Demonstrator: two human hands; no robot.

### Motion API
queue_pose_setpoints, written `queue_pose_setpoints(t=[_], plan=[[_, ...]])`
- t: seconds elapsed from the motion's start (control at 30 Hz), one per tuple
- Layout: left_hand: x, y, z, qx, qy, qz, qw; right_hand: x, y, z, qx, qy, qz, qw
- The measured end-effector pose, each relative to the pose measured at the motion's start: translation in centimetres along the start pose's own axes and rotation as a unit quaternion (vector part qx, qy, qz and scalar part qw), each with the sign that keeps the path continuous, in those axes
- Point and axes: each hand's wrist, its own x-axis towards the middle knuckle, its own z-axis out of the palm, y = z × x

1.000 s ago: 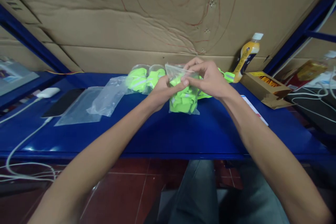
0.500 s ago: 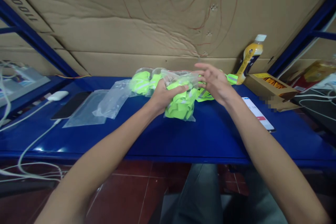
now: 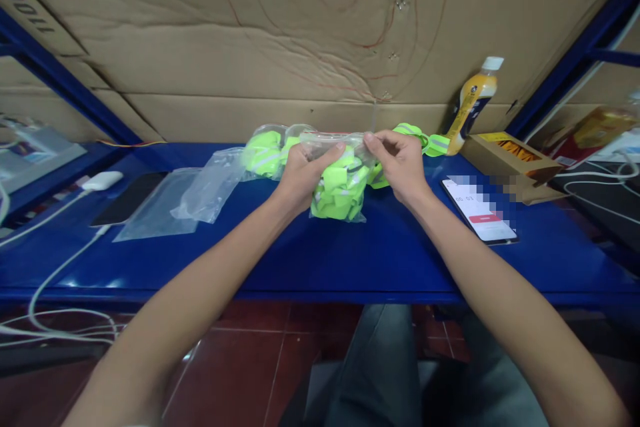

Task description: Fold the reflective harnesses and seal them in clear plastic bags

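Head view: left hand (image 3: pixel 299 175) and right hand (image 3: pixel 398 161) pinching bag (image 3: pixel 339 185).

Bag (image 3: pixel 341 192) mouth perhaps covered — phone (image 3: pixel 479 211) screen blurred.

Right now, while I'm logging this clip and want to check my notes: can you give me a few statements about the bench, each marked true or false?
1. Both the left hand and the right hand grip the clear bag stuffed with bright green fabric. True.
2. The bottle lies flat on the bench. False: it stands at the back right, by the cardboard wall.
3. A phone with a lit screen lies on the bench to the right of the right hand. True.
4. The empty bags lie to the right of the phone. False: they lie on the bench to the left of the left hand.
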Motion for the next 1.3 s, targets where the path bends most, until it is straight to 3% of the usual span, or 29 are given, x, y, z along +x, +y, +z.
queue_pose_setpoints(t=[0.1,0.2,0.3,0.5,0.63,0.9,1.07,1.3], plan=[[0.0,-0.4,-0.1,0.007,0.025,0.022,0.999,-0.2,0.3,0.3,0.094,0.038,0.072,0.992],[0.4,-0.9,-0.4,0.007,0.059,0.034,0.998,-0.3,0.5,0.0,0.148,0.026,0.131,0.980],[0.9,-1.1,-0.6,-0.029,0.087,0.052,0.994,-0.2,0.8,-0.6,0.161,0.008,0.141,0.977],[1.2,-1.0,-1.0,0.003,0.082,0.095,0.992,-0.1,1.8,-0.4,0.217,0.058,0.187,0.956],[1.4,-0.8,-1.5,0.030,0.091,0.089,0.991,0.1,2.1,-0.1,0.257,0.083,0.232,0.934],[1.5,-1.5,-1.7,0.041,0.091,0.105,0.989,-0.3,1.9,0.2,0.192,0.080,0.167,0.964],[1.3,-1.4,-1.6,0.026,0.059,0.084,0.994,-0.3,1.8,0.4,0.180,0.084,0.126,0.972],[1.1,-1.2,-1.7,0.062,0.079,0.104,0.989,-0.9,1.1,1.3,0.186,0.064,0.164,0.967]])
